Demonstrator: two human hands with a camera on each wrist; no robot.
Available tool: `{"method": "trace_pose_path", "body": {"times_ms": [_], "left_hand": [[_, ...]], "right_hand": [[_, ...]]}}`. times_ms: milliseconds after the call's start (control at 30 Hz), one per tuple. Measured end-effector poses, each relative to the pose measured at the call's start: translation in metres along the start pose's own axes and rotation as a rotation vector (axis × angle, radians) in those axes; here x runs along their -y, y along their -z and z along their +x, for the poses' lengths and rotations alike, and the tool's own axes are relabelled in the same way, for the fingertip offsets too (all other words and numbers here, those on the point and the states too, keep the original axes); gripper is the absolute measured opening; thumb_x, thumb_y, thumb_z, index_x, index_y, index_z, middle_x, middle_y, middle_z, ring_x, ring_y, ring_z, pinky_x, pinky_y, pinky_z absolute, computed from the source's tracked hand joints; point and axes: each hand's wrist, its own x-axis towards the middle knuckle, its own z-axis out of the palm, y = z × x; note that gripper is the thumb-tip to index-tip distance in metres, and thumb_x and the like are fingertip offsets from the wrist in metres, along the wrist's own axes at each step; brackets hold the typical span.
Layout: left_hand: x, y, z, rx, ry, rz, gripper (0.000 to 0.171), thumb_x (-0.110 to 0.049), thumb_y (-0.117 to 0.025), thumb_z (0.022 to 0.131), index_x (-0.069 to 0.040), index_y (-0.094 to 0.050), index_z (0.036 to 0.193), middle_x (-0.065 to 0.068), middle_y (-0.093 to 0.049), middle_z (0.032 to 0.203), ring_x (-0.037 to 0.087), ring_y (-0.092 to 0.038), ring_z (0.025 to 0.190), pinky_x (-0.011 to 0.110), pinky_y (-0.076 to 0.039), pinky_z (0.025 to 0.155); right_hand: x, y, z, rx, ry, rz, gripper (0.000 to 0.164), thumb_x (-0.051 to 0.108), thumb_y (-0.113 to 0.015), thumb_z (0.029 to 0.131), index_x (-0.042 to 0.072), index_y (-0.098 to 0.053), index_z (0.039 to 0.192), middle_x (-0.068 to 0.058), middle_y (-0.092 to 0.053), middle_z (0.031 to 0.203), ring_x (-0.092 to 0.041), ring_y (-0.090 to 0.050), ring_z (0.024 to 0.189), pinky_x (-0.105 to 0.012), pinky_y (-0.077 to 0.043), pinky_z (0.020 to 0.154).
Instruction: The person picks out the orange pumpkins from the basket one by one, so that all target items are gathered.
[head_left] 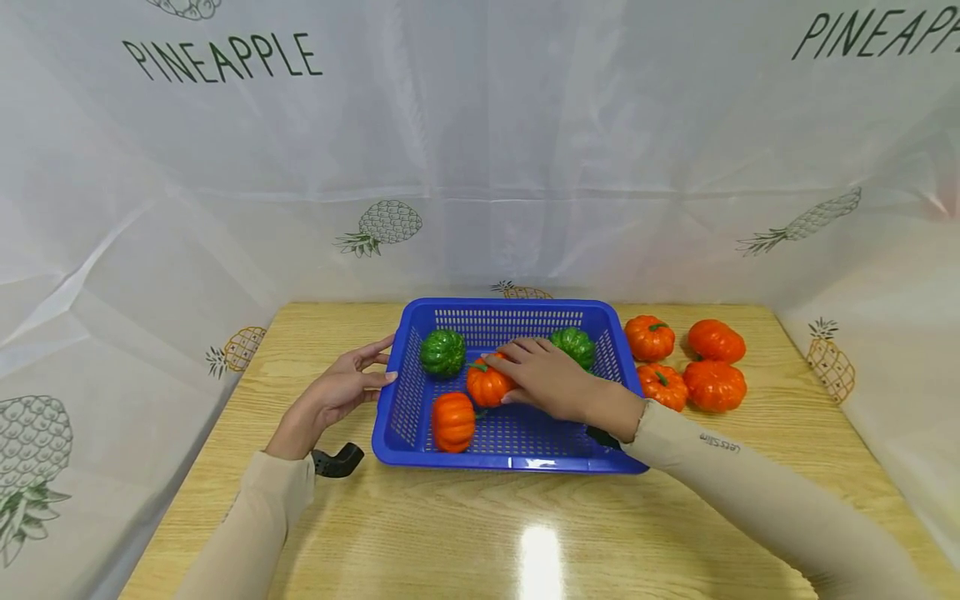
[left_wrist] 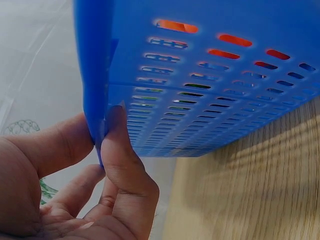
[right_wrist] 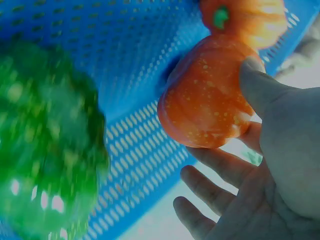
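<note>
Blue slotted basket, on wood-grain desk, rim pinched by the left hand, contains two green pumpkins, one front orange pumpkin and one speckled orange pumpkin gripped by the right hand.

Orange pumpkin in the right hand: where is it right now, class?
In the head view, the orange pumpkin is inside the blue basket, gripped by the right hand, just right of the leftmost green pumpkin.

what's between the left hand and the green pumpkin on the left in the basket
The left wall of the blue basket stands between the left hand and that green pumpkin, as the head view shows.
</note>
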Motion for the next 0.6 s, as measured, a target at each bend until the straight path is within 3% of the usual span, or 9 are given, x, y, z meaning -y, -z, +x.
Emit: {"method": "trace_pose_path", "body": {"times_ms": [267,600], "left_hand": [[0.000,0.000,0.001,-0.002,0.004,0.007,0.074,0.004,-0.054,0.106,-0.009,-0.019,0.170,0.023,-0.035,0.147,0.009,-0.068,0.092,0.026,-0.060,0.082],[0.001,-0.001,0.000,-0.002,0.002,0.017,0.074,0.003,-0.055,0.107,-0.009,-0.019,0.170,0.022,-0.038,0.144,0.010,-0.067,0.093,0.026,-0.060,0.082]], "right_hand": [[-0.015,0.020,-0.030,-0.109,-0.021,-0.018,0.065,0.039,-0.070,0.101,0.010,-0.053,0.156,-0.018,-0.059,0.148,-0.042,-0.051,0.140,-0.060,-0.041,0.117],[-0.031,0.038,-0.079,-0.157,-0.114,-0.008,0.068,0.031,-0.076,0.098,0.012,-0.052,0.158,-0.019,-0.056,0.152,-0.043,-0.050,0.141,-0.064,-0.041,0.115]]}}
